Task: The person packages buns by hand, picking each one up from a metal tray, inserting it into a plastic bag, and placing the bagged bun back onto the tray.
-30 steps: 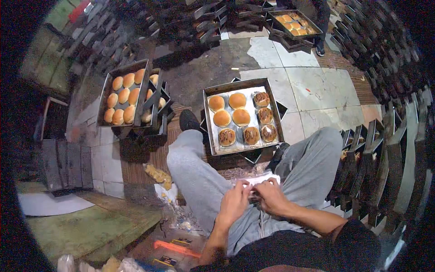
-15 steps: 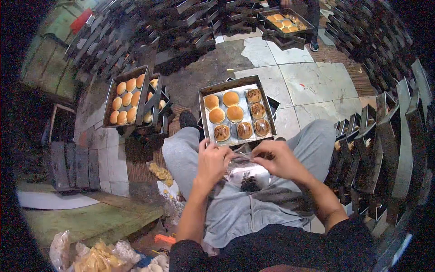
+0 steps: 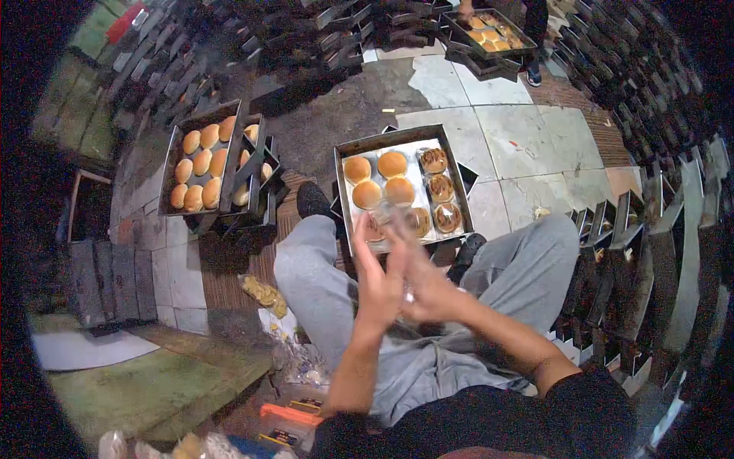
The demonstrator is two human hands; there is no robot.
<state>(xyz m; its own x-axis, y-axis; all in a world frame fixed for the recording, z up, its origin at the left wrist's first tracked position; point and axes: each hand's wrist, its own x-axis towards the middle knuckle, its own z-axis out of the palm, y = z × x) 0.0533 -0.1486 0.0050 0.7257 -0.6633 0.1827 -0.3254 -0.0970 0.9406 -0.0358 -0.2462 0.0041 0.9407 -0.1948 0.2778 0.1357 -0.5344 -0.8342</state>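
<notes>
My left hand (image 3: pixel 376 279) and my right hand (image 3: pixel 430 287) meet palm to palm above my lap, fingers stretched out and pointing away from me. Motion blurs them, the right more. A small shiny, whitish bit (image 3: pixel 410 295) shows between the heels of the hands; I cannot make out what it is. Just beyond my fingertips lies a square metal tray (image 3: pixel 389 140) between my feet. It holds plain golden buns (image 3: pixel 392 164) and darker-topped buns (image 3: pixel 446 217) in clear wrapping. My fingers partly cover its front row.
Stacked trays of buns (image 3: pixel 202 162) stand at left, others (image 3: pixel 493 34) at the far right beside a person's leg (image 3: pixel 535 38). Many dark metal trays (image 3: pixel 650 252) line the right side. A wooden bench (image 3: pixel 145 386) and an orange-lidded box (image 3: pixel 290 414) lie lower left.
My hands have come together from holding clear plastic with a white label apart over my lap, and moved forward toward the tray. The labelled plastic no longer shows. My view has shifted slightly.
</notes>
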